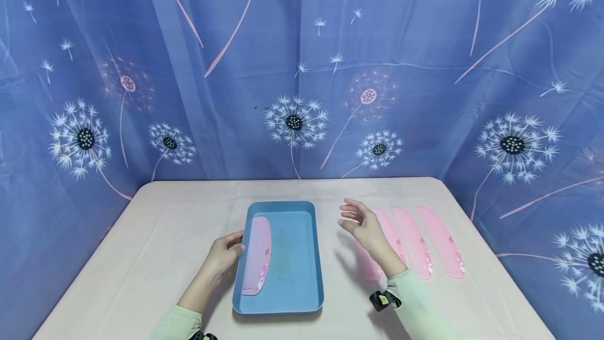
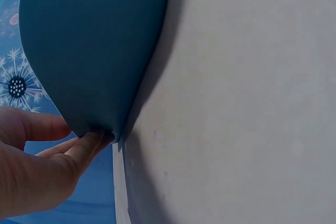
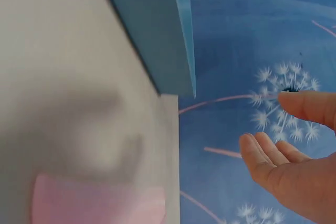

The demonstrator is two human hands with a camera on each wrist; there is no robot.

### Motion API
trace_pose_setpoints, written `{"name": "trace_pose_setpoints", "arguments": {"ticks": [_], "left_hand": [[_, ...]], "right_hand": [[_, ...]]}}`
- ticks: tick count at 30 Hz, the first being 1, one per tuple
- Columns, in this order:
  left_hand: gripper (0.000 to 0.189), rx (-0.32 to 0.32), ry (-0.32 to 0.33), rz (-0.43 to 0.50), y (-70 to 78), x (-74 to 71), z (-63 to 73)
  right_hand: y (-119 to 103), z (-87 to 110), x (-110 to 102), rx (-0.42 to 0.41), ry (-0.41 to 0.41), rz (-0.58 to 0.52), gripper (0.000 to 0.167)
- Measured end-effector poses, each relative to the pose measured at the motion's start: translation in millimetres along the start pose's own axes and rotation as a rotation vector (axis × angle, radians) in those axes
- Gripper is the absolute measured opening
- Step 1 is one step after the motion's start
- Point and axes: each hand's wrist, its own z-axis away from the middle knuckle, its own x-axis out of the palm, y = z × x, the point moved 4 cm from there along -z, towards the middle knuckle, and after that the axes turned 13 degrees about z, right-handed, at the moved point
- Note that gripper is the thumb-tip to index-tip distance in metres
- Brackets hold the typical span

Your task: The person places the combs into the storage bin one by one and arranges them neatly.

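Note:
A blue rectangular tray [image 1: 294, 298] stands on the table, and a pink comb [image 1: 258, 256] lies along its left side. My left hand [image 1: 224, 255] pinches the tray's left edge; the left wrist view shows thumb and fingers on either side of the tray wall [image 2: 100, 51]. Raised above the table between the tray and the other combs, my right hand [image 1: 367, 227] holds nothing, its thumb and fingers apart. To its right lie pink combs, among them a middle comb [image 1: 411, 240] and an outer comb [image 1: 441, 243]. My right hand and forearm partly hide the nearer ones.
A pale cloth covers the table [image 1: 170, 224]. Blue curtains [image 1: 236, 119] with dandelion prints rise at the back and both sides. The right wrist view also catches the tray's side [image 3: 152, 30] and part of a pink comb [image 3: 100, 203].

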Motion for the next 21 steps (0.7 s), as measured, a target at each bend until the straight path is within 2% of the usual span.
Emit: {"name": "trace_pose_setpoints", "arguments": {"ticks": [12,21], "left_hand": [[0.044,-0.011,0.002,-0.007,-1.2,-1.2,1.4],[0.045,-0.022,0.015,-0.011,-3.1,0.4,-1.3]], "right_hand": [[27.0,4.1,-24.5,0.0,0.025,0.06,0.063],[44.9,6.9,-31.9,0.06,-0.029,0.064,0.069]]}}
